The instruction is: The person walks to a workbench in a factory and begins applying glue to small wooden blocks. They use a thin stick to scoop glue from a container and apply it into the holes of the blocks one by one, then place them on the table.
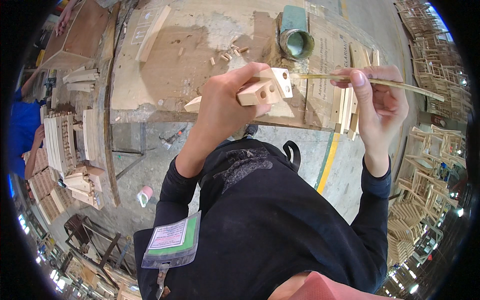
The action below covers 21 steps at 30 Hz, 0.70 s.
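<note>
My left hand (225, 95) is closed around two pale wooden pieces. The nearer wooden piece (255, 96) shows two drilled holes in its end, and the farther wooden piece (281, 80) has two more facing right. Between the thumb and fingers of my right hand (382, 97) is a thin, slightly curved stick (412, 88). Its left tip is close beside the upper hole of the farther piece; whether they touch I cannot tell. Beyond my hands, several short wooden dowels (230, 54) lie scattered on the cardboard-covered table (200, 37).
A green container (297, 45) with pale liquid stands at the table's back right. Wooden strips (345, 107) lie by the right edge, another strip (154, 32) at back left. To the left, a person in blue (24, 127) is beside stacked wooden parts (60, 145). Wooden frames (425, 170) stand right.
</note>
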Tool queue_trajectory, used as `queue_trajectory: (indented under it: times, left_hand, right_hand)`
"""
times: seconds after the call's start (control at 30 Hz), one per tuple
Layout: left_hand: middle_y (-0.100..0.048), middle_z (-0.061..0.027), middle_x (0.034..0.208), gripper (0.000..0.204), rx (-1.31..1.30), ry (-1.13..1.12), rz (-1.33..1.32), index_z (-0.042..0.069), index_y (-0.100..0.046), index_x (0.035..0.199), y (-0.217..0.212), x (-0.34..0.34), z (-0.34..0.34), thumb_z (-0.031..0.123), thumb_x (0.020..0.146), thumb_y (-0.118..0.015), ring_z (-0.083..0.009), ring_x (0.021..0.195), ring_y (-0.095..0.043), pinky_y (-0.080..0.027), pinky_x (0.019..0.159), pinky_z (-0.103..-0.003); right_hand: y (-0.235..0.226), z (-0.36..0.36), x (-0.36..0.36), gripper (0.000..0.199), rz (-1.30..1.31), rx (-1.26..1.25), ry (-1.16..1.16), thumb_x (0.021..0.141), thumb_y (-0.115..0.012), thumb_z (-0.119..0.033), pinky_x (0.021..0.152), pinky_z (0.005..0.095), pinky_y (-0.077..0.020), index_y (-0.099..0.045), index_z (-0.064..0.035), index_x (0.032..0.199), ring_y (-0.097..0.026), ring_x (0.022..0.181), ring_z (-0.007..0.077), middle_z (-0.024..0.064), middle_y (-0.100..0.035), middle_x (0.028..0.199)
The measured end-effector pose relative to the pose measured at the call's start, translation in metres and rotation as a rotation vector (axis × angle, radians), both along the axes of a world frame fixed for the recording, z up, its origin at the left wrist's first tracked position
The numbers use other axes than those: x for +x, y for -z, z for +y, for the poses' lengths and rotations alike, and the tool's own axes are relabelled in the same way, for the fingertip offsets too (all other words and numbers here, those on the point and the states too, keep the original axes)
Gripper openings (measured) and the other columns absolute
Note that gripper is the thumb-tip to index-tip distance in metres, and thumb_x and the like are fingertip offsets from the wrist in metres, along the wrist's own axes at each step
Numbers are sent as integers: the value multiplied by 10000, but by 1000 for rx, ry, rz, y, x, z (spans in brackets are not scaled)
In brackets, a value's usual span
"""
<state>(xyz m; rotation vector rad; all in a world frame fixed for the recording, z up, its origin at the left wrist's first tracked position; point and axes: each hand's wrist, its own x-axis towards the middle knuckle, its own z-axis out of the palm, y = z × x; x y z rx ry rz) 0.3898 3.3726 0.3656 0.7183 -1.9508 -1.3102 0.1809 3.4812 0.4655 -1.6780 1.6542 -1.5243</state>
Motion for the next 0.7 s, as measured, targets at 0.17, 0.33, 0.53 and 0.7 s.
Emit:
queue_trajectory:
  times: [0.17, 0.33, 0.53, 0.7]
  left_hand:
    - [-724, -126, 918, 525, -2, 17, 17, 92, -656, 1154, -7, -1, 1, 28, 656, -811, -245, 845, -725, -553, 734, -309]
    - [-721, -134, 922, 531, -30, 8, 11, 93, -654, 1158, -6, 0, 1, 30, 654, -810, -257, 846, -722, -555, 737, -317]
    - [-717, -136, 909, 530, -21, -2, 21, 105, -655, 1155, -8, 1, 0, 45, 653, -812, -280, 838, -715, -552, 726, -326]
    - [-717, -137, 904, 528, -24, -12, 20, 109, -655, 1150, -7, 2, -2, 49, 650, -815, -283, 834, -715, -551, 724, -328]
  right_hand:
    - [0, -4, 4, 102, 80, 54, -33, 954, -618, -23, 750, 342, -622, -581, 61, 999, -716, 865, 258, 128, -632, 963]
    - [-1, -6, 4, 106, 163, 61, -55, 962, -602, -21, 753, 369, -629, -565, 66, 1011, -712, 874, 277, 125, -612, 953]
    - [-4, -9, 5, 113, -3, 49, -44, 932, -649, -8, 721, 292, -607, -617, 83, 991, -725, 839, 228, 114, -641, 961]
    - [-6, -5, 5, 116, 96, 56, -61, 937, -638, -1, 732, 303, -616, -602, 87, 1002, -726, 850, 243, 119, -638, 976]
